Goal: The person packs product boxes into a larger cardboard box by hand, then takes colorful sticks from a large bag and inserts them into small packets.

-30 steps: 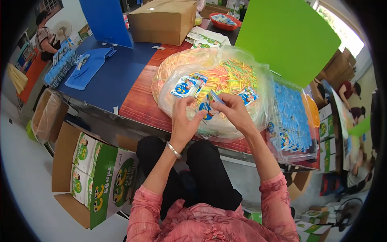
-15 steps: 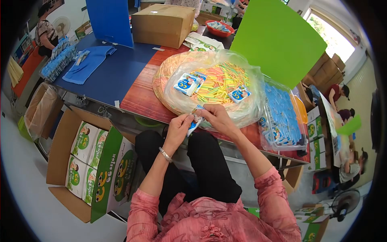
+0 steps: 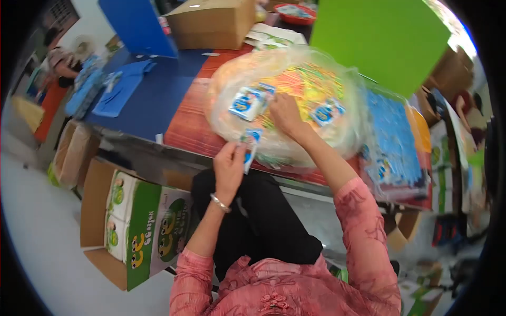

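A small blue-and-white printed packet (image 3: 252,145) stands upright in my left hand (image 3: 229,164), pinched between thumb and fingers just off the table's front edge. My right hand (image 3: 287,114) reaches over the open clear plastic bag (image 3: 221,124), above its heap of thin yellow, green and pink sticks (image 3: 303,79). Its fingers are bent downward beside the packets; the tips are hidden and blurred, so what they hold cannot be told. On the sticks lie two overlapping packets (image 3: 246,103) at the left and another packet (image 3: 328,111) to the right of my right hand.
A clear tub of blue packets (image 3: 392,137) stands at right. Green (image 3: 377,42) and blue (image 3: 138,26) panels rise behind, with a cardboard box (image 3: 208,26) between. A blue cloth (image 3: 122,89) lies at left. An open carton (image 3: 142,231) of white boxes stands at lower left.
My right hand has let go of the packet and moved up over the sticks. My left hand keeps the packet. The whole view has shifted and blurred slightly.
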`<state>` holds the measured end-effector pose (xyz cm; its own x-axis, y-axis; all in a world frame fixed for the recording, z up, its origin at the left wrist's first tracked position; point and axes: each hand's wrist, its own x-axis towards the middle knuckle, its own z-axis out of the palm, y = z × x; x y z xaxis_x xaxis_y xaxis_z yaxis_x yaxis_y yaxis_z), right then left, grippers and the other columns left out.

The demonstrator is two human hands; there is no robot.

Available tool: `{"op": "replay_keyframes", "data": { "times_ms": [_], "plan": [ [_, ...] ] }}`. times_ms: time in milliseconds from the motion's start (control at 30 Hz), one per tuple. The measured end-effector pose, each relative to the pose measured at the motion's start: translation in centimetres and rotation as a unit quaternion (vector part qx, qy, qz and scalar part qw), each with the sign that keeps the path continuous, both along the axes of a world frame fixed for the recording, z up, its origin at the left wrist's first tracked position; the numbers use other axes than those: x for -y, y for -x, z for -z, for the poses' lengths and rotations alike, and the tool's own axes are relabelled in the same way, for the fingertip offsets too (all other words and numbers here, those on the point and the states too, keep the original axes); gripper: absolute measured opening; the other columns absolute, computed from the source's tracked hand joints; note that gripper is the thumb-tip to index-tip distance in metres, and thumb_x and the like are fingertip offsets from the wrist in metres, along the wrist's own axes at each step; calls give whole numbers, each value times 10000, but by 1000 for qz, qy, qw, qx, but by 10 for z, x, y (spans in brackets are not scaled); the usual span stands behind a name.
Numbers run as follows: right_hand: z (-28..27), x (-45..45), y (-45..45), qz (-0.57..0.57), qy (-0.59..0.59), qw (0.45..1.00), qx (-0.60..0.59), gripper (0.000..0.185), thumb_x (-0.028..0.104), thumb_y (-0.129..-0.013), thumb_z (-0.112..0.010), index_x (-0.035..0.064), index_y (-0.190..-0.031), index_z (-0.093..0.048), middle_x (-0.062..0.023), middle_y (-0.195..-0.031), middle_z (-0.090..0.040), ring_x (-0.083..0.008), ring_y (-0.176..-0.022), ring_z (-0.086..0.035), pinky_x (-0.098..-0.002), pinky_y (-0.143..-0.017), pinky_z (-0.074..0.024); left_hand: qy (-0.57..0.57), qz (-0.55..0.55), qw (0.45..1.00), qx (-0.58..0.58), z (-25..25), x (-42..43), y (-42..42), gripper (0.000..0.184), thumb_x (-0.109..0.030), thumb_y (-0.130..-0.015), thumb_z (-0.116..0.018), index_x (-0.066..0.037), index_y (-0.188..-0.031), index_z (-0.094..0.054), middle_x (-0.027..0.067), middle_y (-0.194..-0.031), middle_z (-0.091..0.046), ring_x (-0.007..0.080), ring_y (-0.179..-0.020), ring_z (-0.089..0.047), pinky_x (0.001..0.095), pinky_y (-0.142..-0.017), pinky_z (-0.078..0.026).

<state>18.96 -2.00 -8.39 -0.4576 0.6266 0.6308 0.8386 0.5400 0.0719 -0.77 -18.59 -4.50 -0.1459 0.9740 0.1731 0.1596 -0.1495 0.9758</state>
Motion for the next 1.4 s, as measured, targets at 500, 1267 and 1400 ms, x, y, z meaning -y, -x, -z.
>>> {"op": "replay_keyframes", "data": {
  "times_ms": [500,1267,1400],
  "plan": [
    [-13,0,16,-83,42,995,-37,148,182,-803,-569,49,-773,-626,-134,-791,-569,-295,-779,-557,-433,-693,-386,-13,-17,999,-38,-10,-35,-30,206,-169,-985,-625,0,-873,-664,-36,-689,-574,19,-662,-484,229,-580,-399],
    [-63,71,-20,22,211,957,-200,143,139,-917,-543,-2,-939,-537,-221,-820,-657,-424,-782,-658,-507,-651,-509,167,167,930,281,-19,-105,-109,344,-317,-1081,-445,-21,-1089,-621,69,-1014,-657,152,-896,-613,334,-816,-503],
    [-57,72,-28,-24,291,935,-200,198,148,-910,-551,21,-1054,-502,-243,-940,-619,-455,-852,-632,-509,-676,-499,193,146,882,404,-11,-121,-118,357,-289,-1083,-424,17,-1101,-607,127,-1073,-672,202,-994,-644,360,-913,-522]
  ]
}}
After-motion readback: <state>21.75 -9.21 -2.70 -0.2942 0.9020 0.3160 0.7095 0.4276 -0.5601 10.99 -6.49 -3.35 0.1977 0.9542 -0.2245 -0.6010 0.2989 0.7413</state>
